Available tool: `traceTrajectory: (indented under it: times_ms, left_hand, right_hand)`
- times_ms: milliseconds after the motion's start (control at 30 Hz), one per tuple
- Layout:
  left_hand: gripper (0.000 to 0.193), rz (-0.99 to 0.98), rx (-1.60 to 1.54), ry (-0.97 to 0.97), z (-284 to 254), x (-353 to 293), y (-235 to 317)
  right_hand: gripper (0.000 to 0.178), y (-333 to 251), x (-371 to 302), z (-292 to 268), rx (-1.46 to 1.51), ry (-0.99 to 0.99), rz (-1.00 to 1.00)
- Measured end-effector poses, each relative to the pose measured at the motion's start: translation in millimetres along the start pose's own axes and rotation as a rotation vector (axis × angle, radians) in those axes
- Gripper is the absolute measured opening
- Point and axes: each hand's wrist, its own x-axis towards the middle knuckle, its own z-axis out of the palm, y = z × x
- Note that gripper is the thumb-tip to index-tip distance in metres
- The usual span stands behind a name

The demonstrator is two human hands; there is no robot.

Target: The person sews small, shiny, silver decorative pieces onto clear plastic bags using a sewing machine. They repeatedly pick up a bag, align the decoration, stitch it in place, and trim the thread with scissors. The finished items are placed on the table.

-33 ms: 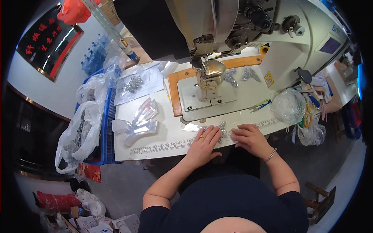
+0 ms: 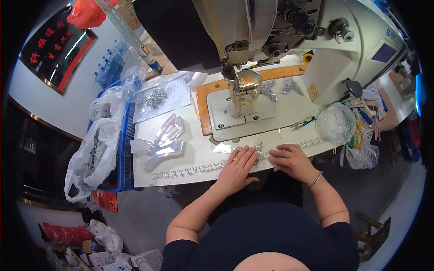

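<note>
On the table's front edge, a small clear plastic bag of grey metal pieces (image 2: pixel 259 148) lies by the sewing machine. My left hand (image 2: pixel 237 169) rests flat over its left part, fingers stretched out and a ring on one. Just right of the bag is my right hand (image 2: pixel 293 162), fingers bent a little and apart, its thumb mostly hidden beneath. No held thing shows in it. Two similar filled bags (image 2: pixel 291 86) lie behind the machine's needle area. Flat clear empty bags (image 2: pixel 165 142) are piled to the left.
A sewing machine (image 2: pixel 244 97) stands over the white table, with a printed ruler strip (image 2: pixel 194 170) along its front. Loose metal pieces (image 2: pixel 156 98) lie on paper at back left, beside a blue crate (image 2: pixel 128 149). Snips (image 2: pixel 303 123) and a clear plastic bundle (image 2: pixel 335 122) are at right.
</note>
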Motion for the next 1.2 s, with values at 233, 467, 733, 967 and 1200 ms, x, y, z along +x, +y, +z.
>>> traceTrajectory:
  times_ms: [233, 467, 733, 967, 1200]
  left_hand:
    - [0.078, 0.015, 0.000, 0.038, -1.3, 0.3, 1.3]
    - [0.062, -0.041, -0.160, 0.228, -2.1, 8.6, 4.4]
    - [0.028, -0.507, -1.142, 0.403, -43.0, -6.3, -25.6]
    - [0.043, -0.663, -1.870, 0.775, -58.7, -41.7, 0.2]
    - [0.037, -0.646, -2.058, 0.905, -39.7, -38.2, 18.7]
  right_hand:
    - [0.022, 3.0, -2.9, 6.0, -0.061, 0.079, -0.139]
    - [0.015, -0.4, 39.4, -8.9, -0.094, 0.274, -0.190]
    - [0.029, -61.5, 141.0, -62.1, -0.014, 0.621, -0.335]
    - [0.032, -76.4, 100.6, -37.7, 0.495, 0.615, 0.088]
    - [0.032, -75.6, 96.4, -4.0, 0.193, 0.243, -0.013]
